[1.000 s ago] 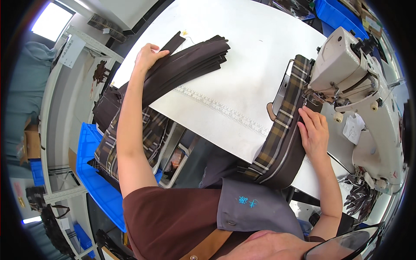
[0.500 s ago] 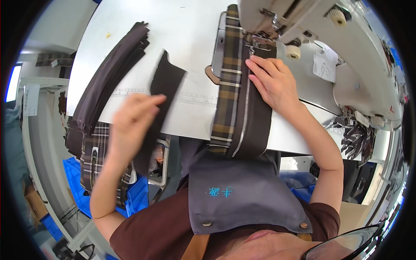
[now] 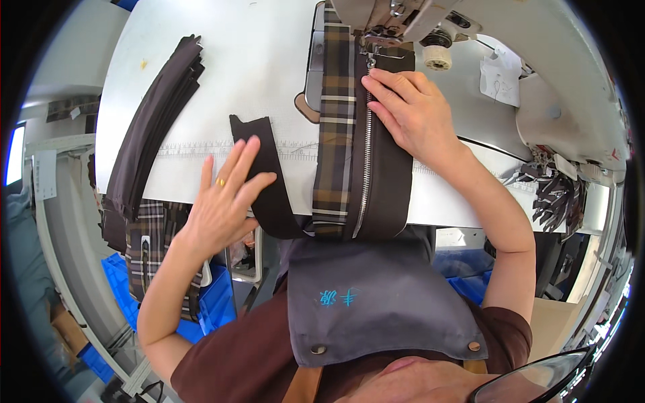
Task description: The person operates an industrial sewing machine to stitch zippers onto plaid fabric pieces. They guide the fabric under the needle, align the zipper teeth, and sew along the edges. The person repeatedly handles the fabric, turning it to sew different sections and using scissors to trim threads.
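A dark brown fabric panel [image 3: 393, 154] with a metal zipper [image 3: 366, 161] and a plaid fabric edge [image 3: 334, 154] lies under the sewing machine's presser foot [image 3: 373, 50]. My right hand [image 3: 420, 117] rests on this panel, fingers stretched out, the tips at the zipper just below its slider [image 3: 371, 62]. To the left, my left hand [image 3: 225, 195] is open with fingers spread over a dark fabric strip [image 3: 269, 195]. That strip curves over the table's front edge toward the plaid side. Whether the two pieces are joined there, I cannot tell.
A stack of dark fabric strips [image 3: 158, 127] lies on the left of the white table [image 3: 248, 60]. Plaid pieces [image 3: 151, 242] hang below it, by blue bins [image 3: 215, 295]. The sewing machine's body [image 3: 537, 40] fills the upper right; dark scraps [image 3: 557, 191] lie at right.
My left hand has come down onto the loose strip and spread its fingers; the strip now curves toward the panel. My right hand remains at the zipper. The view has shifted slightly.
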Demonstrator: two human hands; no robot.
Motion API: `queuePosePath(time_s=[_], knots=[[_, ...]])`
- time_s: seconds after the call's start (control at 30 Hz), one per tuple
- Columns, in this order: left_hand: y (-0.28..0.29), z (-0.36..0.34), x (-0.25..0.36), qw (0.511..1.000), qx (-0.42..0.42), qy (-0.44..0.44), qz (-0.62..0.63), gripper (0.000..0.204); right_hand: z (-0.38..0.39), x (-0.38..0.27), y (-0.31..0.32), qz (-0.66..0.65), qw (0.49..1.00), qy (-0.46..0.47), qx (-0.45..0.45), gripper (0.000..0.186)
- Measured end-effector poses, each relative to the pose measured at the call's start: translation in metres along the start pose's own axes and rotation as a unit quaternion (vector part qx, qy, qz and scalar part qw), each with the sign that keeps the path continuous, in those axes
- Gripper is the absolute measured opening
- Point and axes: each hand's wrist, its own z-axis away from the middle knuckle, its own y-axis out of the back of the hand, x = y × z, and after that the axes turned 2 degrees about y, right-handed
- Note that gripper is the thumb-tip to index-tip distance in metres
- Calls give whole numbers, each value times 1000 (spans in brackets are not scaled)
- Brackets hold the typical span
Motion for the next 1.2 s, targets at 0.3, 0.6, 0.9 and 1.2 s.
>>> queuePosePath(time_s=[0.3,0.6,0.9,1.2], knots=[[-21,-10,-14,976,210,6,-59,47,-3,-1,3,3,1000,3,-19,32],[-2,43,-24,879,475,44,-22,36,0,-1,3,13,1000,-3,-17,32],[13,-47,19,927,352,-97,87,45,-2,-1,3,15,1000,4,-13,30],[-8,-144,4,947,277,-163,-4,39,-2,-2,5,21,1000,-8,-16,32]])
